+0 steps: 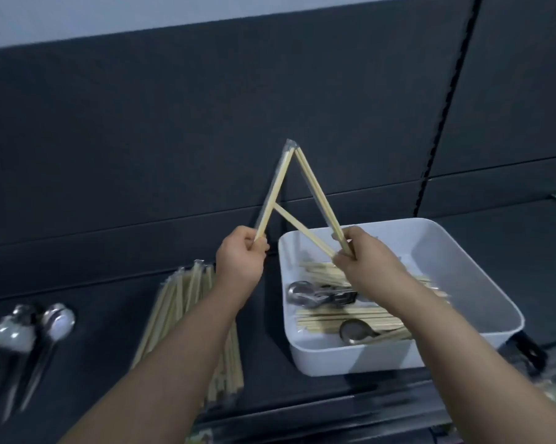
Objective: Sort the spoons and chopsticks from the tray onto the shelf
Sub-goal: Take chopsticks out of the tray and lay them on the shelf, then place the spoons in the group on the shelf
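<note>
Head cam: the pale wooden chopsticks point(274, 200) are up in the air over the dark shelf point(110, 296), tips meeting at 12 o'clock like a tent. They look light and stiff, probably slick in that clear wrap, so gripping near the butt ends makes sense. Left hand point(240, 256) fingers point(258, 245) are curled round one wrapped pair, and right hand point(365, 262) fingers pinch a few more. White plastic tray point(430, 227) sits at 4 o'clock.

left hand point(240, 256) raised and clenched, right hand point(363, 256) likewise, forearms extended
</note>
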`<state>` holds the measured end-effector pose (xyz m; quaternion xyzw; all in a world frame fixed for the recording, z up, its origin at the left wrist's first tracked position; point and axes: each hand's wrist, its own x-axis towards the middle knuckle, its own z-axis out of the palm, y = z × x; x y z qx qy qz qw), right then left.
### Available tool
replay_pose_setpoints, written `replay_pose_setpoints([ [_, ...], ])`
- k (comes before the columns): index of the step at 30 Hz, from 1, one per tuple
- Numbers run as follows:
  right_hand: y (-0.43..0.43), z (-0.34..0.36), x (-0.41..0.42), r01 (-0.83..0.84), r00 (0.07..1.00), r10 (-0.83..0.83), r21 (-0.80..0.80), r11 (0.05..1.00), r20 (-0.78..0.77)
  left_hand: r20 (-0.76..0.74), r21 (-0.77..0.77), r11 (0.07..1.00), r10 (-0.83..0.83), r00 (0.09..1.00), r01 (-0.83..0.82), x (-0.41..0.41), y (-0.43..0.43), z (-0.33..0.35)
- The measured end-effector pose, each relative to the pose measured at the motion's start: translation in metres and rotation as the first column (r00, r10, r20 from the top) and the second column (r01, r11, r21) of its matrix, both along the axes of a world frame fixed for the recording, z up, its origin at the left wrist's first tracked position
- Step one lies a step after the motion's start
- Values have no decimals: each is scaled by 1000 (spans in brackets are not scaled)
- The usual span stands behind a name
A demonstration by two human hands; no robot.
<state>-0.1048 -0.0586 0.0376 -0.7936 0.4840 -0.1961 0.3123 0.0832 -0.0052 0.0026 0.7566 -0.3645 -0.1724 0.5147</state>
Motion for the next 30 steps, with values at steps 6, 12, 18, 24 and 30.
replay_pose_setpoints([
  [6, 69, -20, 92, -106, 994, 108, 58, 993, -33, -223, 109, 993, -9, 975, 35, 44, 77, -18],
  [12, 102, -64, 142, -140, 962, 168, 138, 981, -217, -52, 339, 939, 76, 996, -54, 93, 138, -45],
  [18, 114, -73, 161, -228, 788, 217, 55, 972, -577, 138, 496, 868, -106, 985, 24, 106, 156, -52],
  [24, 111, -54, 145, -261, 879, 95, -305, 916, -466, 279, 384, 923, -124, 952, 8, 102, 143, -39],
  [30, 84, -40, 93, -164, 948, -23, -548, 820, -319, 262, 312, 938, -238, 935, 151, 57, 92, -21],
])
